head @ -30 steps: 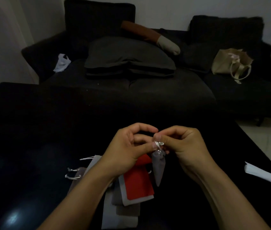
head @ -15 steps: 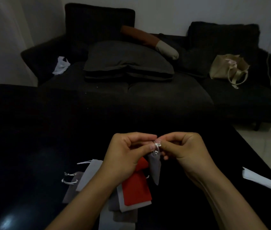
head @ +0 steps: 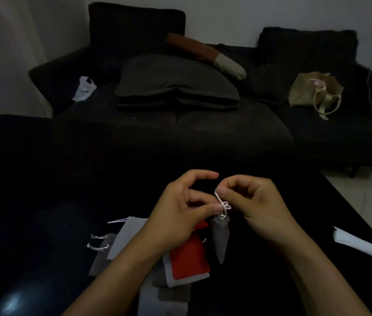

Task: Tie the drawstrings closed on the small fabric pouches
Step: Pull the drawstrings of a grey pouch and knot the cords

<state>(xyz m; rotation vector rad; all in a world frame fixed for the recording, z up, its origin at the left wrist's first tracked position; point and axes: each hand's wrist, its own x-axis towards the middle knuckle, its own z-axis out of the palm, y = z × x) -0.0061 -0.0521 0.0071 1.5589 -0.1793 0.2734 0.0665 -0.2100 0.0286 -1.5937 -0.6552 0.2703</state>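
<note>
Head view: both hands (head: 221, 208) pinch pouch (head: 221, 236) drawstring (head: 222, 202).

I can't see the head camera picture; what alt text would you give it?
Two bare hands hold a small grey pouch in the air, the left hand and right hand pinching its white drawstring, which shows a small loop. Under them a red pouch and grey ones lie on a black table; a dark sofa stands behind.

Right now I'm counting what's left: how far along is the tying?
In hand: the grey pouch hangs gathered, both hands pinching its string, a small loop showing; the knot isn't tight. Left: the red pouch and several grey ones in the pile lie flat, strings loose. No finished pouch is visible.
</note>
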